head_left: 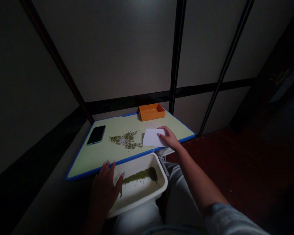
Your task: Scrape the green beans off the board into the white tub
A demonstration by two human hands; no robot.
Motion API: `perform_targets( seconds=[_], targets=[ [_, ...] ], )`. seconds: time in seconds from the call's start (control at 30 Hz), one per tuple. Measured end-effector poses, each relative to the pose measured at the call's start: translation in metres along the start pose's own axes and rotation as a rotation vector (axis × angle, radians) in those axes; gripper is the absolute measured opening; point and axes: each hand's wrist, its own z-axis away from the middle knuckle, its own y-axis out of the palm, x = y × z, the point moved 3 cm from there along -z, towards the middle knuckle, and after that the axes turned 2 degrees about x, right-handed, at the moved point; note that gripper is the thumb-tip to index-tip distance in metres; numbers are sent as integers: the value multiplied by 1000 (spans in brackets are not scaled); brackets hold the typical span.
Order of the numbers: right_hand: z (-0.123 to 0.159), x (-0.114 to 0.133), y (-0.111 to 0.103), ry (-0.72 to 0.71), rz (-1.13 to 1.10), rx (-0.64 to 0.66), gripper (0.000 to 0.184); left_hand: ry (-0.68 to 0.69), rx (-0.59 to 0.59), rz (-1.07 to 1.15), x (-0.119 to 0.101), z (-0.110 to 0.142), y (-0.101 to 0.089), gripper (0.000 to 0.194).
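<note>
A small table with a pale green top and a blue edge is seen from above in dim light, set against panelled doors with dark frames; the floor to the right is dark red. A white card is held in the right hand, gripped near its right end between thumb and fingers, over the near right part of the tabletop; its left edge is turned toward a loose scatter of small green grains, which is spread across the middle of the table just beside it. The left hand is placed at the left end of a white plastic tub, with the fingers slightly spread and the thumb over the inside; nothing is seen gripped in it, and whether the rim is pressed by the palm cannot be told. The tub is positioned below the near edge of the table, above the person's lap; a band of green grains is contained in it, heaped most thickly toward the right end. A dark-screened phone is laid flat at the left of the tabletop; an open orange box is set at the far edge, beyond the card, with its inside visible.
</note>
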Motion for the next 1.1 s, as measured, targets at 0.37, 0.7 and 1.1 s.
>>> perform_targets(
  seconds=[0.37, 0.7, 1.1],
  targets=[
    [0, 0, 0, -10, -14, 5, 35, 8, 1, -6, 1, -1, -1, 62],
    [0, -3, -4, -22, -4, -111, 38, 27, -8, -1, 3, 0, 2, 63],
    [-1, -8, -3, -34, 75, -176, 33, 38, -27, -8, 4, -1, 3, 64]
  ],
)
